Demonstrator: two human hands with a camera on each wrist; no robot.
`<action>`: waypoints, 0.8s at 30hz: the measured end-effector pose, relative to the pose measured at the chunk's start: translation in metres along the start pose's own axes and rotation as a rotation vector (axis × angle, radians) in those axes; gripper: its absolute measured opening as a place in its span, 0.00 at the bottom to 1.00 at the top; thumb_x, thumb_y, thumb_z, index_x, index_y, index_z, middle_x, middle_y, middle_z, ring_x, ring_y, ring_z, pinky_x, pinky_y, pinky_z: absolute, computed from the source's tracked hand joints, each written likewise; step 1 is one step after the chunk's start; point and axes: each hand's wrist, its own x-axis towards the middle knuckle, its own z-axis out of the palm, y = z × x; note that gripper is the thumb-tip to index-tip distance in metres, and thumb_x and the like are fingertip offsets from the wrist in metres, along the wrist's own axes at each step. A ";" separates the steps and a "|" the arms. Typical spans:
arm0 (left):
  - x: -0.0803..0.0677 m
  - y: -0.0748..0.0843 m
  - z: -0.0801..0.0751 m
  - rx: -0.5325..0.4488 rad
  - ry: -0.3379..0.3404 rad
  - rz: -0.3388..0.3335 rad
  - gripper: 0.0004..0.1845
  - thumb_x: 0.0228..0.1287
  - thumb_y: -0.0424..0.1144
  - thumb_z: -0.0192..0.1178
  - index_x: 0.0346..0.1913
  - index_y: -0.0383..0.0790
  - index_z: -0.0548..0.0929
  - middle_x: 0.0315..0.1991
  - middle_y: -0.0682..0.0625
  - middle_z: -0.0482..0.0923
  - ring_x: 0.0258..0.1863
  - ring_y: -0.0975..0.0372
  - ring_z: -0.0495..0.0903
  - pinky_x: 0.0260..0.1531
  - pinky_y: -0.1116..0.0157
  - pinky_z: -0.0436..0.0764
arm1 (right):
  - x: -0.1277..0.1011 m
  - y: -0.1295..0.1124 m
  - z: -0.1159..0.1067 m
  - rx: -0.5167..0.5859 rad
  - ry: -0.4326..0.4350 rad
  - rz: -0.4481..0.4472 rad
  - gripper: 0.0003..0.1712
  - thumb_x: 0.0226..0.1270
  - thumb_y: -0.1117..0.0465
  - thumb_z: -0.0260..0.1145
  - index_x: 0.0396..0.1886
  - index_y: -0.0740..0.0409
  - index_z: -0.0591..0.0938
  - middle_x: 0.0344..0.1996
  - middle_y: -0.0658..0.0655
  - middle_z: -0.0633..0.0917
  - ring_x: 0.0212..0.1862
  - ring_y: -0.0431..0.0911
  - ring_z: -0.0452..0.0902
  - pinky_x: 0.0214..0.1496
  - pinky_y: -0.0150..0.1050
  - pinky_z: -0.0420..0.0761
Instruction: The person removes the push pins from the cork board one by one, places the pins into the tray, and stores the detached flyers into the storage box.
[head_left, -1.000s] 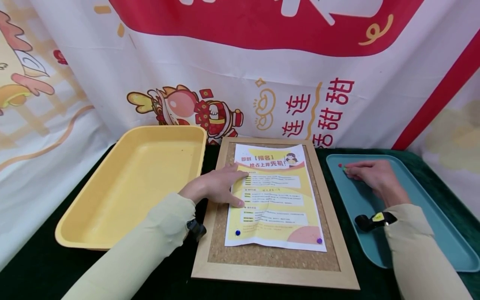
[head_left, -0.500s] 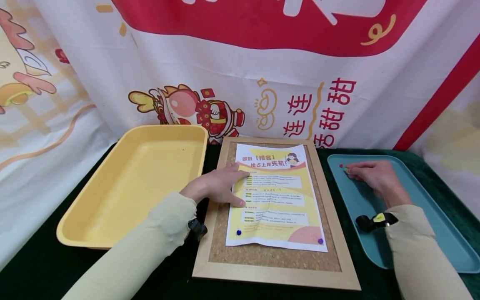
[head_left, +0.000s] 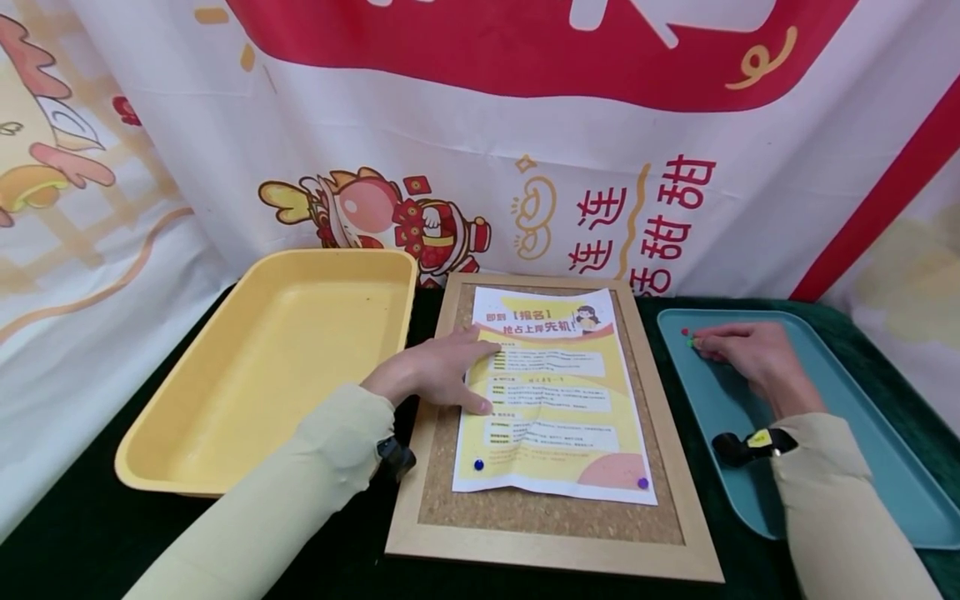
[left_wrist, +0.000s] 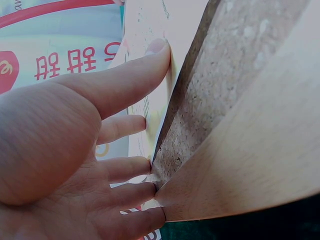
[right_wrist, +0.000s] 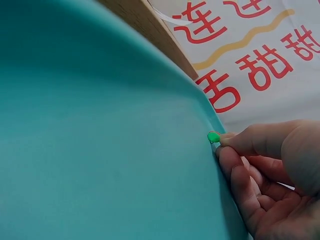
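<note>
A yellow printed poster (head_left: 551, 408) lies on a wood-framed cork board (head_left: 555, 522). Its lower corners carry a blue pushpin (head_left: 478, 465) and a purple pushpin (head_left: 642, 483). My left hand (head_left: 441, 367) rests over the poster's left edge with fingers spread, also touching the board; the left wrist view shows the thumb (left_wrist: 145, 70) on the paper. At the far left end of the blue-green tray (head_left: 840, 433), my right hand (head_left: 757, 360) pinches a green pushpin (right_wrist: 213, 137) between thumb and forefinger. Close by it on the tray is a small red pushpin (head_left: 686, 332).
Left of the board stands a deep yellow tub (head_left: 270, 367), partly behind my left forearm. Dark green cloth (head_left: 360, 542) covers the table. A printed white curtain (head_left: 450, 117) hangs directly behind everything.
The right fingers shift slightly at the green pushpin, and a bit more green shows beside them. My left hand stays on the poster. The whole view drifts slightly.
</note>
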 end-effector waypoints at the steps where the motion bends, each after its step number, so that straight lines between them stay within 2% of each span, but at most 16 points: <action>1: 0.000 0.000 0.000 0.002 0.000 0.000 0.48 0.69 0.56 0.70 0.86 0.53 0.59 0.89 0.46 0.39 0.89 0.49 0.38 0.86 0.44 0.46 | 0.000 0.000 0.000 -0.003 0.002 0.000 0.27 0.83 0.49 0.61 0.73 0.58 0.79 0.69 0.68 0.80 0.60 0.57 0.74 0.52 0.42 0.74; 15: -0.001 0.001 -0.001 0.006 -0.006 0.000 0.48 0.70 0.56 0.70 0.86 0.53 0.58 0.90 0.46 0.38 0.89 0.50 0.37 0.87 0.46 0.45 | -0.003 0.000 -0.002 0.003 -0.022 -0.016 0.31 0.84 0.46 0.59 0.75 0.59 0.77 0.70 0.69 0.78 0.63 0.57 0.74 0.53 0.42 0.76; 21: 0.000 0.001 0.000 0.008 -0.006 0.008 0.49 0.70 0.56 0.70 0.86 0.53 0.57 0.89 0.46 0.38 0.89 0.50 0.37 0.87 0.46 0.45 | -0.007 -0.007 -0.007 0.011 -0.067 -0.072 0.32 0.83 0.43 0.60 0.75 0.58 0.77 0.66 0.62 0.83 0.64 0.54 0.78 0.54 0.36 0.80; 24: 0.000 0.001 -0.001 0.009 -0.004 0.006 0.49 0.69 0.56 0.70 0.86 0.53 0.58 0.89 0.46 0.38 0.89 0.49 0.37 0.87 0.46 0.46 | -0.010 -0.017 -0.005 0.002 -0.087 -0.108 0.34 0.81 0.40 0.61 0.75 0.56 0.77 0.68 0.63 0.83 0.66 0.56 0.78 0.58 0.40 0.82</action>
